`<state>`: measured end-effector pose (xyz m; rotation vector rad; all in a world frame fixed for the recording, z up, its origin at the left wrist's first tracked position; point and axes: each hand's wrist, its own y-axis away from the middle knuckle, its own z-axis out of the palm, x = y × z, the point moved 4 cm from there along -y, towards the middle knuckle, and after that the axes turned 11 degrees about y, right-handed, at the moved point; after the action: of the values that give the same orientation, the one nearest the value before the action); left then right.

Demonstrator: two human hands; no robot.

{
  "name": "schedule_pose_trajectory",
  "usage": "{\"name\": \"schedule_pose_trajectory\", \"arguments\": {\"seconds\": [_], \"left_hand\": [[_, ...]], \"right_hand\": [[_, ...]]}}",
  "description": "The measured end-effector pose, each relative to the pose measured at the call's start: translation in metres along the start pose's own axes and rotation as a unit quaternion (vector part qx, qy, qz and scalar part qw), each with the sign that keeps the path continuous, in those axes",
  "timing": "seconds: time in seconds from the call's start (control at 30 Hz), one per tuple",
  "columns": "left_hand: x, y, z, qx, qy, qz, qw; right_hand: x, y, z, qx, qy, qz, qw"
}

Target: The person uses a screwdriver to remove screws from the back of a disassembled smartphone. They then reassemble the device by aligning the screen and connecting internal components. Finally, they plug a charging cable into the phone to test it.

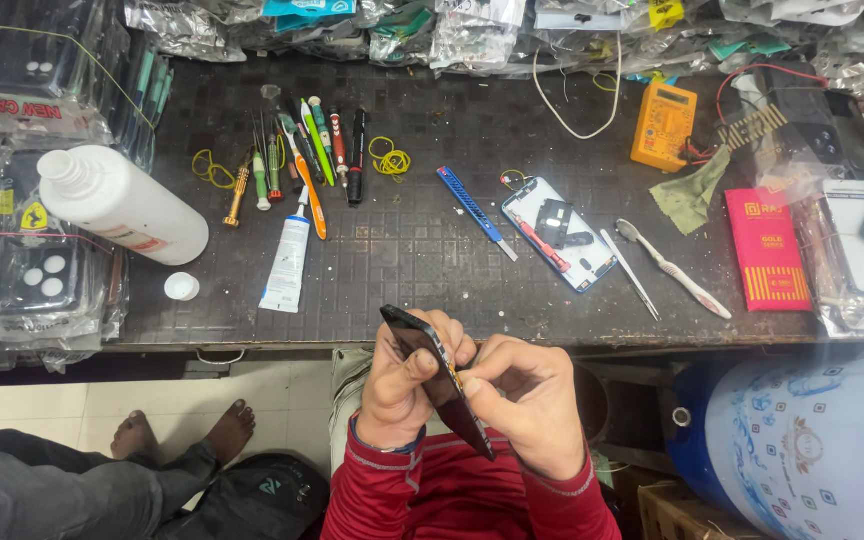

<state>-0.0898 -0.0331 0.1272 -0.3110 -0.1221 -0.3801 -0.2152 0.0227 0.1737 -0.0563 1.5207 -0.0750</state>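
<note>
— Workbench (pixel 432 270) came first: tools spread wide, an opened phone (pixel 558 235) lying beside a blue cutter (pixel 476 211)?

— Yes. Below its edge, the left hand (pixel 397 385) gripped a dark phone (pixel 439 385) tilted on edge; right hand (pixel 527 405) pinched its rim. Steady support and light fingertip pressure seemed wise.

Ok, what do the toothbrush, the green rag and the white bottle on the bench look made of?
Toothbrush: glossy white plastic, by its smooth sheen. Green rag: soft matte cloth, crumpled in folds. White bottle: opaque plastic, likely semi-matte, with a moulded neck.
</note>
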Motion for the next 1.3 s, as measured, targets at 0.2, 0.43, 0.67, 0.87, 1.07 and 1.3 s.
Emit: {"name": "schedule_pose_trajectory", "arguments": {"seconds": [0.2,0.43,0.67,0.87,1.07,1.3], "left_hand": [[0.000,0.001,-0.001,0.001,0.001,-0.001,1.000],[-0.001,0.000,0.000,0.006,0.000,-0.004,1.000],[0.000,0.000,-0.001,0.007,-0.005,-0.002,1.000],[-0.001,0.000,-0.003,0.013,-0.003,-0.001,1.000],[-0.003,0.000,-0.007,0.014,0.012,0.006,1.000],[-0.002,0.000,-0.013,0.016,0.019,0.014,1.000]], "right_hand": [[0.000,0.001,0.000,-0.001,0.002,-0.006,1.000],[0.001,0.001,-0.002,-0.005,-0.009,-0.001,1.000],[0.003,0.001,-0.002,0.000,-0.014,0.010,1.000],[0.002,0.000,-0.002,-0.001,-0.008,-0.003,1.000],[0.004,0.000,-0.001,0.005,-0.002,0.023,1.000],[0.007,-0.004,0.001,0.001,-0.031,0.037,0.999]]}}
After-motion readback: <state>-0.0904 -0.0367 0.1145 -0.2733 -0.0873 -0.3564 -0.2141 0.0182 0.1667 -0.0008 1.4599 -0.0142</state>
